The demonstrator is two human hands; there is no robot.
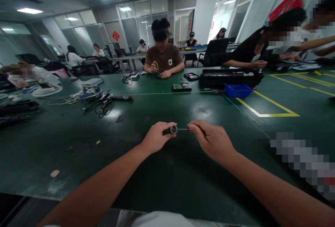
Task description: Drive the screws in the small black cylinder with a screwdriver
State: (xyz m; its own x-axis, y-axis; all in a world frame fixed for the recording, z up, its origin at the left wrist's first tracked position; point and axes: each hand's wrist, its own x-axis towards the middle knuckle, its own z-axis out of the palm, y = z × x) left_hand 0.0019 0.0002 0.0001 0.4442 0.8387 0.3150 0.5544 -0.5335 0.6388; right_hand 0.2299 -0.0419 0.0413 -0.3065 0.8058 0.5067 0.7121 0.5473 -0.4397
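The dark cylindrical part [173, 129] was held over the green table [146, 178], its round open end facing the wearer. The left hand [157, 137] pinched it between thumb and fingers, presumably to brace it. The right hand [211, 138] grasped a thin red-handled screwdriver [183, 129], its shaft level, likely to align the 2 items; tip contact could not be confirmed. The blue tray [238, 91] stood well beyond, apparently to leave both hands room.

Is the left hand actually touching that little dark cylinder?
Touching. The head view shows the left hand holding the dark cylinder between thumb and fingers.
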